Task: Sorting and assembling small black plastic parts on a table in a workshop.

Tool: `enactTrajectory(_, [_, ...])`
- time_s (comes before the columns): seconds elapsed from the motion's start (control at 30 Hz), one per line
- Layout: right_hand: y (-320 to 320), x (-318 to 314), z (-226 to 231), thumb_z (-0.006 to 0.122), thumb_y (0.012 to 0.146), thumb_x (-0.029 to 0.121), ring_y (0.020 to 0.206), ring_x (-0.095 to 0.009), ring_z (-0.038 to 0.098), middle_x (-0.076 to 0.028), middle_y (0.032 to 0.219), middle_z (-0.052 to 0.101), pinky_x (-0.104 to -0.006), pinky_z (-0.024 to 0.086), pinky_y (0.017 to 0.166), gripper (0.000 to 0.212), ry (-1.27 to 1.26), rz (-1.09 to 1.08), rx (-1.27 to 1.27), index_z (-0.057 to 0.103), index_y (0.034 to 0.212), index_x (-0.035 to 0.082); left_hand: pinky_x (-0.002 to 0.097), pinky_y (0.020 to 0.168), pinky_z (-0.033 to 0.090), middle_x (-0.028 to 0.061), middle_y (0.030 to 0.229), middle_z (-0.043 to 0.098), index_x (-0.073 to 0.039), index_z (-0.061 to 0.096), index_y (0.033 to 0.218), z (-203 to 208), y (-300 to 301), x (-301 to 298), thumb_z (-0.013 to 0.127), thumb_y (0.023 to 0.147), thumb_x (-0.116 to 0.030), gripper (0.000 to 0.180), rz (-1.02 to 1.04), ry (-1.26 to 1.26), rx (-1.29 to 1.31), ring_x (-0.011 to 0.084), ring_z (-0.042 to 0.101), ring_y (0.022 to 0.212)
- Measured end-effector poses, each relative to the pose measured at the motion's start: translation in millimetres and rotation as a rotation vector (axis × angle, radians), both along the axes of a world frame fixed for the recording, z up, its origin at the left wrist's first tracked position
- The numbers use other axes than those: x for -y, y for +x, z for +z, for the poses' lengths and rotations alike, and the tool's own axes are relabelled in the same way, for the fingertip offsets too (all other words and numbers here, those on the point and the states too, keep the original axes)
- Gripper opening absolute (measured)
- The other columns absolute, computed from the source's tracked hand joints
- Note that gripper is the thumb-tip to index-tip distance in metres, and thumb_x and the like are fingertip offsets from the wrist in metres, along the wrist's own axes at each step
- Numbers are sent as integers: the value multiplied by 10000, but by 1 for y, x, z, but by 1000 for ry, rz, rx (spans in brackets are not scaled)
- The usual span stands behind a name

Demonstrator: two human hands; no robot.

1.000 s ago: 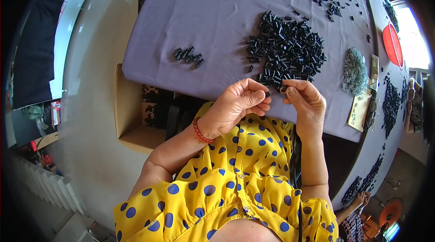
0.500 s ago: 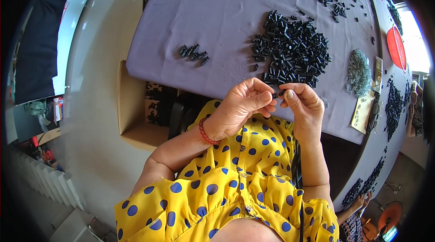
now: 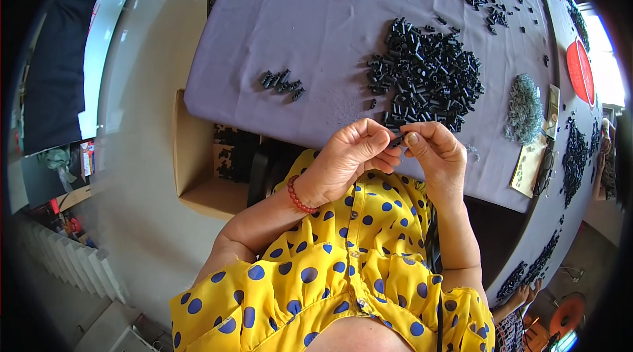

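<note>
My left hand (image 3: 359,154) pinches a small black plastic part (image 3: 395,142) just off the table's near edge. Against the same part press the thumb and forefinger of my right hand (image 3: 433,153); whether a second piece sits between them is too small to tell. Just beyond my hands lies a large pile of short black tubular parts (image 3: 428,75) on the purple-grey cloth (image 3: 316,29). A small group of black parts (image 3: 282,84) rests apart from it, to the left.
A tangle of small silvery pieces (image 3: 524,111) lies on the right, beside a yellowish card (image 3: 527,167) and glasses (image 3: 546,171). Farther right stands a red basket (image 3: 579,72). A cardboard box (image 3: 198,180) is below the table's left edge. Another person's hand (image 3: 521,294) shows at lower right.
The black piece at my right fingertips has come against the one in my left hand, and the gap between my fingertips has narrowed. The small group of parts looks the same.
</note>
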State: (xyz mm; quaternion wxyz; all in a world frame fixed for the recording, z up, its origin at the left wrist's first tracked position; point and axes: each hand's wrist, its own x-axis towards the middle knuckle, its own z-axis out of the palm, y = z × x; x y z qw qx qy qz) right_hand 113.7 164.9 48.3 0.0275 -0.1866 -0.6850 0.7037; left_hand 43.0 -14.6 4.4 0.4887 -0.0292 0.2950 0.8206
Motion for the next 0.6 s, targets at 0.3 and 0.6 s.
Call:
enactTrajectory(0.3, [-14,-9,2,699,960,45,775,-111,651,-26,862,662,-250,537,730,97,176,38,-21,735,1044,13,323,856,608,111,1029,738,-50,613,1136,15,-15,-5,633,1037,-187,170,-37,-60,-10,193,736,933])
enactTrajectory(0.6, [-20,-16,9,670,961,6,790,-128,671,-61,909,673,-257,558,723,107,251,76,-92,720,1055,-7,309,853,599,96,1029,729,-18,597,1133,27,-25,-14,641,1026,-118,153,-49,-174,-280,169,722,922])
